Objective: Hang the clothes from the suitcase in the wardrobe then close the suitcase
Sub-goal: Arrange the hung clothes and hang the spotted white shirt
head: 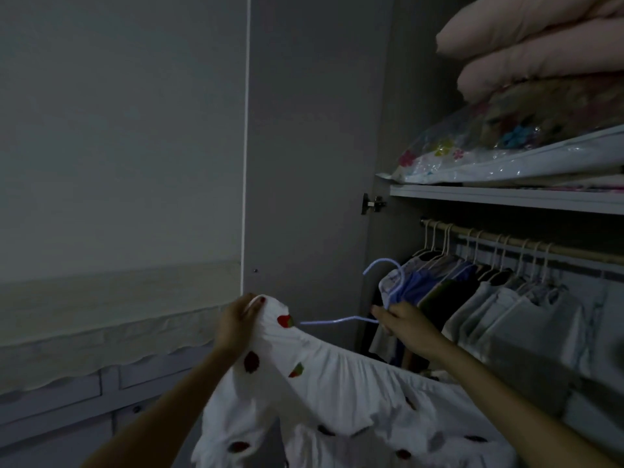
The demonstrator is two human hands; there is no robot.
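Note:
A white garment (324, 386) printed with red strawberries stretches across the lower middle of the view. My left hand (234, 324) grips its gathered top edge at the left. My right hand (403, 324) holds a light blue hanger (341, 320) by its neck, hook (383, 265) up, in front of the open wardrobe. One arm of the hanger points left toward the garment's edge. The wardrobe rail (526, 243) runs to the right. The suitcase is out of view.
Several hung clothes (489, 292) on white hangers fill the rail. A shelf (506, 195) above carries a bagged floral quilt (506, 146) and pink bedding (540, 45). The open wardrobe door (314, 146) stands at the left of the wardrobe. The room is dim.

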